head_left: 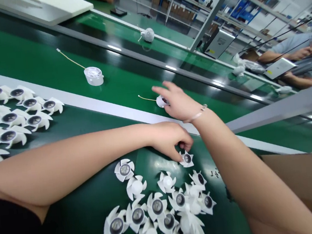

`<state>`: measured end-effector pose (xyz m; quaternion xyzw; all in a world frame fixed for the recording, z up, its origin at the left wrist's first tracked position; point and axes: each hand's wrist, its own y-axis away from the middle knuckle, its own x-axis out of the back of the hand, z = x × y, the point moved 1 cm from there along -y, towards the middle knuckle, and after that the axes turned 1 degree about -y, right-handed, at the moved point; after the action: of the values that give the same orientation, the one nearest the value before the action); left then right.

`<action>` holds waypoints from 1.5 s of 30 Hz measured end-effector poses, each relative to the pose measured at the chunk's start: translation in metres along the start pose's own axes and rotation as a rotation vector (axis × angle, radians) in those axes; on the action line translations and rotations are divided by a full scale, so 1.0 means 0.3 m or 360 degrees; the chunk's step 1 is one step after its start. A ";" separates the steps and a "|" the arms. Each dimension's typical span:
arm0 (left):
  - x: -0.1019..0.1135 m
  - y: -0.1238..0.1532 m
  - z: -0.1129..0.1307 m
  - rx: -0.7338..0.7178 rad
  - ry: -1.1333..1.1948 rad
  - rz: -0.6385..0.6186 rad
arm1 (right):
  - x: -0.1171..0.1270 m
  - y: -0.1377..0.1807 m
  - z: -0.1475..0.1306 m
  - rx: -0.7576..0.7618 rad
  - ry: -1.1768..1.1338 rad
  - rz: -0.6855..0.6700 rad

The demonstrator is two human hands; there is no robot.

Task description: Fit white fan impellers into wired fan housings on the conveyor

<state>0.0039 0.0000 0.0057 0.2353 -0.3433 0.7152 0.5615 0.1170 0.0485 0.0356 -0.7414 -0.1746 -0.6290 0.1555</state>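
My left hand (172, 139) reaches in from the left, its fingers curled and its thumb tip against a small white fan impeller (187, 159) with a dark ring in its hub. Beyond it, my right hand (181, 101) is over the green belt, fingers spread. Beside its thumb is a round white fan housing (161, 101) with a thin yellowish wire, partly covered by the hand. Several more white impellers (157, 206) lie loosely grouped below my hands, some hub-ring up, others with the smooth cap up.
Rows of white impellers (10, 118) fill the left side. Another wired fan housing (94, 76) sits on the green belt (124, 86). A cardboard box (295, 180) stands at right, near small black bits (215, 173). Across the line, a person (303, 55) works.
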 end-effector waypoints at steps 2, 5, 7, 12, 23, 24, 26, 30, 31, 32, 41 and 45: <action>-0.001 0.002 -0.002 -0.0014 0.0017 -0.0011 | 0.000 -0.043 -0.022 0.0037 0.0138 -0.0137; -0.005 0.000 -0.007 0.0002 0.0051 -0.0020 | 0.043 0.047 -0.040 0.0062 0.0118 0.0111; -0.007 -0.003 -0.012 0.0034 0.0058 -0.0013 | 0.079 0.183 -0.035 -0.0050 -0.0138 0.0407; 0.002 -0.006 -0.021 0.0107 0.0137 -0.0030 | 0.058 0.533 -0.005 -0.0369 -0.1136 0.0536; 0.029 -0.018 -0.016 0.0467 0.0707 0.0005 | 0.054 0.659 -0.020 0.0054 -0.0602 0.0258; 0.028 -0.019 -0.014 0.0468 0.0696 -0.0005 | 0.052 0.663 -0.024 0.0047 -0.0545 0.0246; 0.027 -0.024 -0.010 0.0502 0.0659 -0.0040 | 0.040 0.668 -0.034 0.0023 -0.0491 0.0234; 0.033 -0.037 -0.001 0.0695 0.0667 -0.0095 | 0.019 0.668 -0.061 -0.0032 -0.0469 0.0261; 0.034 -0.040 0.004 0.0735 0.0673 -0.0098 | 0.017 0.666 -0.072 -0.0053 -0.0444 0.0278; 0.035 -0.041 0.009 0.0764 0.0674 -0.0106 | 0.016 0.663 -0.084 -0.0073 -0.0413 0.0288; 0.034 -0.037 0.025 0.0892 0.0607 -0.0180 | 0.015 0.646 -0.119 -0.0228 -0.0445 0.0342; 0.029 -0.039 0.018 0.0891 0.0485 -0.0160 | 0.004 0.638 -0.099 -0.0282 -0.0599 0.0394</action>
<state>0.0127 0.0030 0.0182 0.2875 -0.0332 0.7802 0.5546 0.1782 -0.1354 0.0396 -0.8722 -0.0523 -0.4686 0.1304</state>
